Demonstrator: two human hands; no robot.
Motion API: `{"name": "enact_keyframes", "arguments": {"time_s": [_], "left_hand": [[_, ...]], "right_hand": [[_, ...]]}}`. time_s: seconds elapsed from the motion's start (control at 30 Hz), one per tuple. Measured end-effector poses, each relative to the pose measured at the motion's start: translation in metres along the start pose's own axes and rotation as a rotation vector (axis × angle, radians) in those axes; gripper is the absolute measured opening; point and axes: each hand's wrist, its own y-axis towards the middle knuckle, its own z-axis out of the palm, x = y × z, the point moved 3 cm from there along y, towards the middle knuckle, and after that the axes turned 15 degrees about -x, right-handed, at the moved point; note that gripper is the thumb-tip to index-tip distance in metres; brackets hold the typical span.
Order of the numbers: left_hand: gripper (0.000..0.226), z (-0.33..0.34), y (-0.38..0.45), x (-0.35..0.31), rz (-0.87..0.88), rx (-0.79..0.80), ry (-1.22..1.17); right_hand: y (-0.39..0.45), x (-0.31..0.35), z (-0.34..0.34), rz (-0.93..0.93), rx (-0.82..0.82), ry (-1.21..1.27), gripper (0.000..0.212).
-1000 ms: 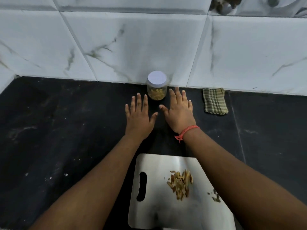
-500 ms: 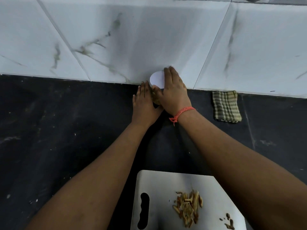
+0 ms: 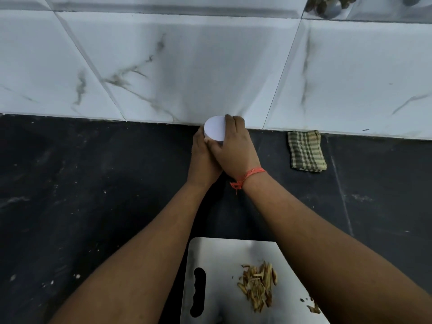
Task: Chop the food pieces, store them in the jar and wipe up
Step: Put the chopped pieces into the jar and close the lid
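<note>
Bottom centre of frame: a flat, shiny steel chopping board [image 3: 224, 260] with a dark oblong handle slot on its left side. On its right half lies a loose heap of tan, sliver-cut food pieces [image 3: 257, 288], with a few stray crumbs [image 3: 311, 305] near the board's right edge.

Both bare forearms run up from the lower corners and meet at mid-frame, over the black speckled stone counter [image 3: 81, 195].

Left hand [image 3: 202, 160]: fingers curled round the near-left side of the jar [image 3: 207, 138]; the jar's body is almost wholly hidden behind both hands, so what it contains cannot be told.

Right hand [image 3: 236, 148], an orange thread bracelet [image 3: 247, 176] at the wrist: fingers draped over the right part of the round white lid [image 3: 214, 127], thumb pressed at its near rim. Lid sits on the jar.

Jar stands at the back of the counter, just at the foot of the white marble-veined wall tiles [image 3: 210, 66].

Right of the hands, well apart, a folded green-and-cream checked cloth [image 3: 305, 150] lies flat against the wall line.
</note>
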Motion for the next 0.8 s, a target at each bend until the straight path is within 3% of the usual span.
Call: {"name": "enact_keyframes", "arguments": {"time_s": [0.43, 0.8], "left_hand": [[0.091, -0.066, -0.133, -0.034, 0.175, 0.016, -0.002], [0.093, -0.115, -0.191, -0.060, 0.190, 0.093, 0.012]], "right_hand": [[-0.117, 0.027, -0.090, -0.022, 0.038, -0.241, 0.079], [-0.166, 0.046, -0.126, -0.117, -0.007, -0.234, 0.064]]}}
